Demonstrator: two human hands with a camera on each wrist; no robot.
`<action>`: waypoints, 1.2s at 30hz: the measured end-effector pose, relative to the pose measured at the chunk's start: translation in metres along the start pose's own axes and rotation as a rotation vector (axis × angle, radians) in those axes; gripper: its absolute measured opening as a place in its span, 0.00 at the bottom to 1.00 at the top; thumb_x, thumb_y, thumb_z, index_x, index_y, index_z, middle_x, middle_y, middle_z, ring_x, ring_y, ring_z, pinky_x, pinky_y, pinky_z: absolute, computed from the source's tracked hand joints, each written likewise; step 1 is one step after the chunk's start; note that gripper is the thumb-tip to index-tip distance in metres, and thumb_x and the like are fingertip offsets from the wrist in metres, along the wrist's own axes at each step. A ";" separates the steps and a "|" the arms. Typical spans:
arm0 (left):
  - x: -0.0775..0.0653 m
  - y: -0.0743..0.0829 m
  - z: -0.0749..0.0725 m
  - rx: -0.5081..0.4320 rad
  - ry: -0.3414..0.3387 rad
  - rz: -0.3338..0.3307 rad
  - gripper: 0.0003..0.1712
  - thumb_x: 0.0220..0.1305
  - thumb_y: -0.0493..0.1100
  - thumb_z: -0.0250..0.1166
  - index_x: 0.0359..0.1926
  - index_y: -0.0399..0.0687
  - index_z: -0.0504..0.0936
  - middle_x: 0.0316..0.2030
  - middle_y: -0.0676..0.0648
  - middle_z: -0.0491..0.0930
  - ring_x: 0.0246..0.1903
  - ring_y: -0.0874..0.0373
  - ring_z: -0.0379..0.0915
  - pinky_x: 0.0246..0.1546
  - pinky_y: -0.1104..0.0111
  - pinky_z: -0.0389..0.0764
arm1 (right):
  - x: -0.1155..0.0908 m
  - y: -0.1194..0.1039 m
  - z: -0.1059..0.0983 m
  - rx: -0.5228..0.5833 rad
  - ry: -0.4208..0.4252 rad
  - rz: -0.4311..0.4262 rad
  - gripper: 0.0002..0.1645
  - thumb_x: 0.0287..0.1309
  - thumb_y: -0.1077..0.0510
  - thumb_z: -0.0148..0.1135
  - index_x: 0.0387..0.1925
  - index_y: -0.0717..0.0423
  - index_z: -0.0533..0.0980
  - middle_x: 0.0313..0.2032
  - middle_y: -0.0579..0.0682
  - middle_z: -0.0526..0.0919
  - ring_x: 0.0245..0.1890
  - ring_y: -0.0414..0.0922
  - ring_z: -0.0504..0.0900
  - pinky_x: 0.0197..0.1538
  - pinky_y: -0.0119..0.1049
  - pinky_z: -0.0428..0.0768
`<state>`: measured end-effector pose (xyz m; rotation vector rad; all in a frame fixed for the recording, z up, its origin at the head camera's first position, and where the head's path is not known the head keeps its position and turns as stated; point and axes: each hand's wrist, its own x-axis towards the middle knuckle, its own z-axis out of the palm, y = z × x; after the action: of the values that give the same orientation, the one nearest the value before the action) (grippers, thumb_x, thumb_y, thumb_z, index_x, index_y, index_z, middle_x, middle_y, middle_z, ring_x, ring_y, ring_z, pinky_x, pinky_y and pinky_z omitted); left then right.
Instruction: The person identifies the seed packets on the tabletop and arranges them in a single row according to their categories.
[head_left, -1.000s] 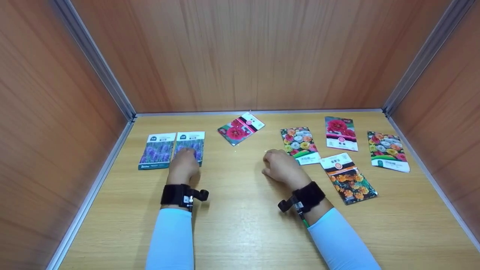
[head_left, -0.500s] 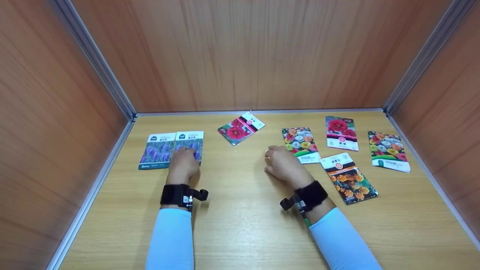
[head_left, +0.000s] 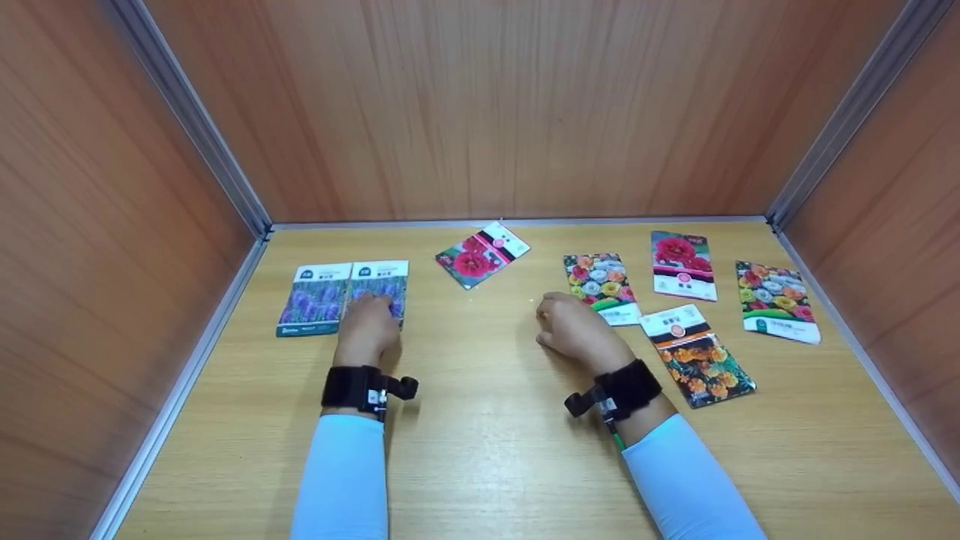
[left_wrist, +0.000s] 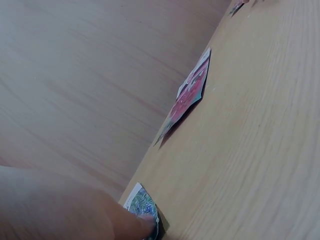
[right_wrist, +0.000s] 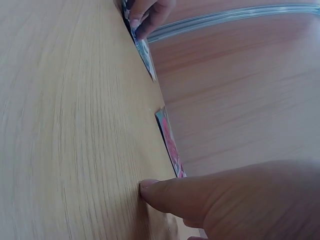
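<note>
Two matching seed packets with purple flowers lie side by side at the left in the head view: a left one (head_left: pixel 313 301) and a right one (head_left: pixel 381 276). My left hand (head_left: pixel 367 326) presses on the right packet, covering its lower part. In the left wrist view the thumb (left_wrist: pixel 135 224) lies along that packet's edge. My right hand (head_left: pixel 577 330) rests on the table with fingers loosely bent, holding nothing; its thumb (right_wrist: pixel 162 192) touches the wood in the right wrist view. Just beyond it, partly covered, lies a packet of mixed-colour flowers (head_left: pixel 598 279).
A pink-flower packet (head_left: pixel 480 256) lies slanted at the back centre. On the right are another pink-flower packet (head_left: pixel 683 265), an orange-flower packet (head_left: pixel 701 360) and a second mixed-flower packet (head_left: pixel 778 304). Wooden panels (head_left: pixel 480 112) enclose the table's back and sides.
The right purple-flower packet has slid slightly left under my left hand, up against the other. My right hand has drifted a little to the right.
</note>
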<state>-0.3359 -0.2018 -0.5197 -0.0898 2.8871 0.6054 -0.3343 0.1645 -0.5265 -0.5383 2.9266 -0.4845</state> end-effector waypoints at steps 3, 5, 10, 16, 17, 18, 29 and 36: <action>-0.003 0.003 -0.001 0.035 0.021 0.019 0.32 0.77 0.30 0.59 0.80 0.35 0.75 0.75 0.25 0.74 0.74 0.26 0.72 0.76 0.34 0.77 | 0.001 -0.001 0.001 0.011 -0.005 -0.018 0.23 0.72 0.55 0.77 0.62 0.64 0.86 0.73 0.63 0.82 0.73 0.61 0.83 0.78 0.56 0.82; -0.004 0.006 -0.002 0.052 0.049 0.045 0.30 0.77 0.31 0.59 0.78 0.35 0.78 0.71 0.27 0.77 0.71 0.28 0.75 0.73 0.35 0.81 | 0.001 -0.001 0.001 0.014 -0.016 -0.029 0.23 0.73 0.54 0.77 0.62 0.64 0.86 0.73 0.63 0.83 0.73 0.61 0.83 0.79 0.56 0.82; -0.001 0.025 0.000 0.010 0.099 0.144 0.28 0.83 0.40 0.61 0.78 0.36 0.78 0.77 0.30 0.74 0.77 0.30 0.72 0.79 0.38 0.76 | 0.002 -0.001 0.002 -0.004 -0.039 -0.052 0.22 0.74 0.52 0.75 0.60 0.63 0.87 0.75 0.62 0.83 0.74 0.61 0.84 0.78 0.56 0.82; 0.012 0.065 0.025 -0.004 0.075 0.243 0.33 0.82 0.45 0.66 0.82 0.42 0.76 0.85 0.34 0.67 0.84 0.34 0.65 0.84 0.39 0.71 | 0.002 0.000 -0.003 0.007 -0.016 0.018 0.22 0.73 0.52 0.76 0.59 0.62 0.87 0.61 0.59 0.87 0.59 0.57 0.88 0.69 0.56 0.87; 0.015 0.072 0.030 0.000 0.068 0.247 0.33 0.81 0.45 0.67 0.82 0.43 0.76 0.86 0.35 0.66 0.85 0.35 0.63 0.84 0.38 0.70 | 0.002 0.000 -0.004 0.014 -0.017 0.031 0.23 0.73 0.52 0.76 0.60 0.62 0.87 0.61 0.59 0.87 0.59 0.57 0.87 0.70 0.56 0.87; 0.018 0.078 0.034 0.007 0.058 0.247 0.34 0.82 0.46 0.67 0.83 0.45 0.75 0.87 0.36 0.64 0.86 0.36 0.61 0.85 0.38 0.69 | 0.002 0.001 -0.004 0.018 -0.018 0.039 0.24 0.73 0.51 0.76 0.62 0.61 0.87 0.63 0.58 0.87 0.61 0.57 0.87 0.72 0.56 0.86; 0.027 0.105 0.052 0.132 -0.017 0.229 0.33 0.87 0.56 0.63 0.82 0.46 0.77 0.84 0.38 0.71 0.83 0.39 0.69 0.85 0.41 0.71 | 0.002 0.002 -0.002 0.031 -0.031 -0.006 0.24 0.75 0.51 0.75 0.63 0.61 0.86 0.62 0.58 0.88 0.61 0.57 0.88 0.71 0.56 0.87; 0.017 0.103 0.050 0.009 0.068 0.162 0.17 0.82 0.50 0.69 0.51 0.39 0.90 0.50 0.41 0.91 0.52 0.44 0.89 0.60 0.49 0.90 | 0.001 0.001 -0.002 0.075 -0.011 0.028 0.27 0.78 0.50 0.72 0.69 0.60 0.83 0.71 0.59 0.86 0.72 0.58 0.85 0.77 0.56 0.83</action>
<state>-0.3540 -0.0882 -0.5277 0.1284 2.9833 0.6289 -0.3356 0.1654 -0.5245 -0.4880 2.8881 -0.5840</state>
